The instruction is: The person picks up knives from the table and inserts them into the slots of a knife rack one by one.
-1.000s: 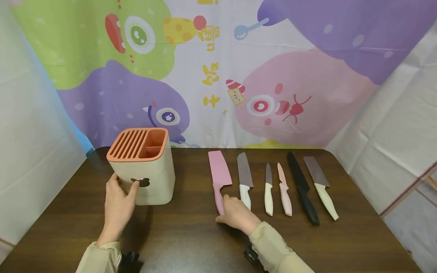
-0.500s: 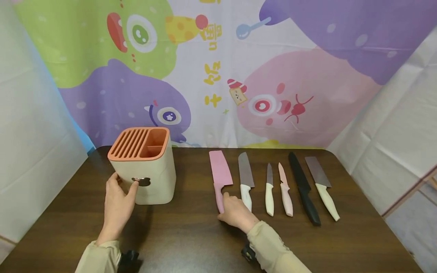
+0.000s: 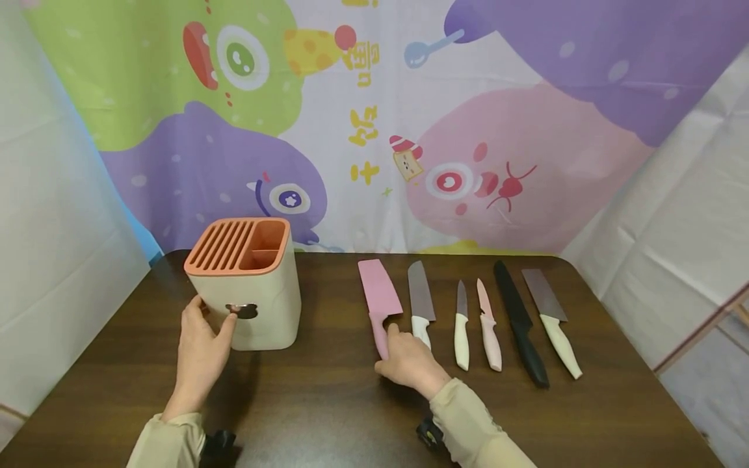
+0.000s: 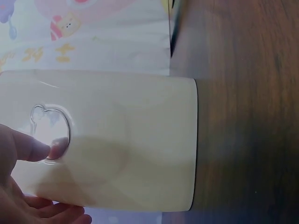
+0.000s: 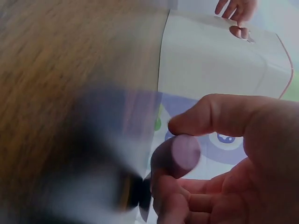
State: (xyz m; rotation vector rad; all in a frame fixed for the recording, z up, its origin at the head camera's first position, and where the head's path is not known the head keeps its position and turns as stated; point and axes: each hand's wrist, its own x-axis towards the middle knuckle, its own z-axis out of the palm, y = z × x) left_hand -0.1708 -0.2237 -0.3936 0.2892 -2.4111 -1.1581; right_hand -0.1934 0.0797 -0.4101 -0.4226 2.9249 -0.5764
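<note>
On the left of the head view stands a cream knife block (image 3: 269, 318) with an orange slotted top and a shiny badge on its front. My left hand (image 3: 201, 357) grips its front left corner, the thumb on the badge and the fingers round the side, as the left wrist view shows. A pink cleaver (image 3: 380, 289) points away from me at mid-table. My right hand (image 3: 412, 364) pinches its handle between thumb and fingers; the handle's butt end (image 5: 185, 154) shows in the right wrist view. Part of the handle is hidden behind the fingers.
Right of the cleaver lie a white-handled knife (image 3: 420, 292), a small cream-handled knife (image 3: 461, 338), a small pink knife (image 3: 490, 338), a long black knife (image 3: 517, 312) and a cream-handled cleaver (image 3: 544, 296). A printed curtain (image 3: 363, 214) hangs behind the table.
The pink cleaver has turned slightly, its handle shifting a little right and away from me with my right hand. My left hand keeps its place on the knife block.
</note>
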